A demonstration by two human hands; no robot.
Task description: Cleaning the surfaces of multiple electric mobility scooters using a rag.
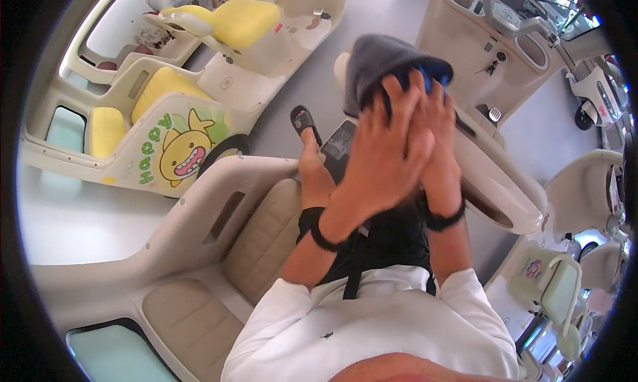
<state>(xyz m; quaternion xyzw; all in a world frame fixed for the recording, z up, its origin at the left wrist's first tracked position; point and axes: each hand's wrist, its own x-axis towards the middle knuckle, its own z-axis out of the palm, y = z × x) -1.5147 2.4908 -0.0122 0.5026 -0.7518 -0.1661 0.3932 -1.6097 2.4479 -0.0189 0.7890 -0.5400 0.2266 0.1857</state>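
Note:
A soft, dark grey, cap-shaped piece of cloth (379, 63) with a blue underside is in front of me, past my knees. My left hand (389, 139) and my right hand (440, 133) come together at its near edge, the left partly over the right. Their fingers are bent against the cloth, with blue showing between them. The fingertips are partly hidden, as is whatever lies beneath the cloth. Each wrist wears a black band.
I sit on a beige padded seat (262, 239) in a cream vehicle. A yellow-seated vehicle (186, 143) with a cartoon stands to the left. Front right is a cream panel (488, 43) with keys in it. A mint-green seat (561, 289) and other vehicles line the right. Someone sits far back left.

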